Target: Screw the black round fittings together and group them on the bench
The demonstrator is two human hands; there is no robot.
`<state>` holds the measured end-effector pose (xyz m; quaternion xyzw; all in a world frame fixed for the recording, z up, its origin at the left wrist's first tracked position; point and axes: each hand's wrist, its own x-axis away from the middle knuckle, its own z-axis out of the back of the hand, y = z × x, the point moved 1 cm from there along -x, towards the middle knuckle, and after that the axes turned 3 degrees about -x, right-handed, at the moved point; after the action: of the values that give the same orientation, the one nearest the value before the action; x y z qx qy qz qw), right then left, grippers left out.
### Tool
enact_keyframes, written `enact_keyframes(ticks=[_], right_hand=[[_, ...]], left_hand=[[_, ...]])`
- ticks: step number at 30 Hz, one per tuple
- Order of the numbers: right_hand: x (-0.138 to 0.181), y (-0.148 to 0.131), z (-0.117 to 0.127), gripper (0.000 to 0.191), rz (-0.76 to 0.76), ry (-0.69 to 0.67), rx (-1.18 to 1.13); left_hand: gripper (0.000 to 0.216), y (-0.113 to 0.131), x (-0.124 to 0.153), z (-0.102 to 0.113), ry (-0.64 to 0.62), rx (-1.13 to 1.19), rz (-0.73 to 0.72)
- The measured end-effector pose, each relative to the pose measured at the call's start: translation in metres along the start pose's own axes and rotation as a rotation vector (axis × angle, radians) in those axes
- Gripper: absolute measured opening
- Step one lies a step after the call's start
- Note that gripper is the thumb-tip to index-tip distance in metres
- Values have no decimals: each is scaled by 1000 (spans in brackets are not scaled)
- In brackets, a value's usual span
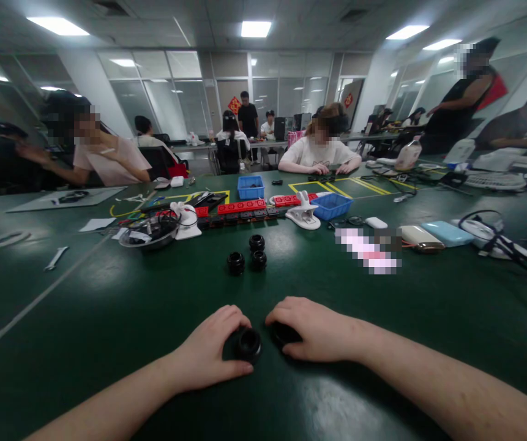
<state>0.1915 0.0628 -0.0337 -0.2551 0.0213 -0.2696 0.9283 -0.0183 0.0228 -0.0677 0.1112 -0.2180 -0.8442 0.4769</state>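
Gripping black ring [249, 345]: left hand [220, 349]; right hand [309, 331] clasps black piece [287, 334] just right, toward worktop's [153, 300] near edge.

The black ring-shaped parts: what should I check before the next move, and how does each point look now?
1. Left hand at a black ring-shaped part: ok, thumb and fingers curve around it.
2. Right hand at a dark part: ok, though it is partly hidden.
3. Firm grip on both: cannot tell.
4. Hands apart: ok, a gap shows between them.
5. Three other black parts away from the hands: ok, grouped farther ahead.
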Motion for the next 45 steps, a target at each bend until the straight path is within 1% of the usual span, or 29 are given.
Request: enact_keyframes(ticks=[5,7,10,12,13,15,17,19,20,23,27,29,34,40,43,45], right_hand=[[0,2,-3,51,49,18,35],[-1,3,-4,56,72,67,35],[-2,4,-6,55,84,182,21],[-3,3,-7,52,88,233,3],[-4,2,-7,51,96,249,-6],[-5,-2,-9,49,113,285,-6],[-6,-8,-12,52,134,335,32],[-8,-13,-15,56,157,379,91],[-9,-16,-17,59,167,386,115],[-13,-21,-22,61,184,337,143],[-17,-23,-26,46,163,215,134],[-19,-24,-26,41,137,179,128],[-20,-24,-26,40,94,162,120],[-20,-22,-26,41,110,157,116],[-21,-21,-25,41,108,151,123],[-21,-21,-24,41,110,149,132]], left_hand=[[43,2,-2,-6,33,-55,24],[50,1,-2,-7,33,-73,15],[73,-6,0,-6,55,-146,-44],[94,-12,1,-6,66,-237,-78],[101,-16,1,-6,54,-283,-76],[103,-21,1,-8,-14,-348,-37],[96,-24,1,-9,-86,-380,3],[92,-24,0,-10,-118,-389,13],[94,-23,0,-10,-123,-389,8],[103,-22,-1,-8,-139,-391,0],[107,-22,-1,-7,-155,-397,11],[107,-22,-1,-7,-157,-395,14],[107,-23,-2,-9,-160,-397,17],[105,-23,-3,-9,-168,-392,23],[102,-18,2,-6,-167,-385,65],[98,-14,7,-2,-176,-386,129]])
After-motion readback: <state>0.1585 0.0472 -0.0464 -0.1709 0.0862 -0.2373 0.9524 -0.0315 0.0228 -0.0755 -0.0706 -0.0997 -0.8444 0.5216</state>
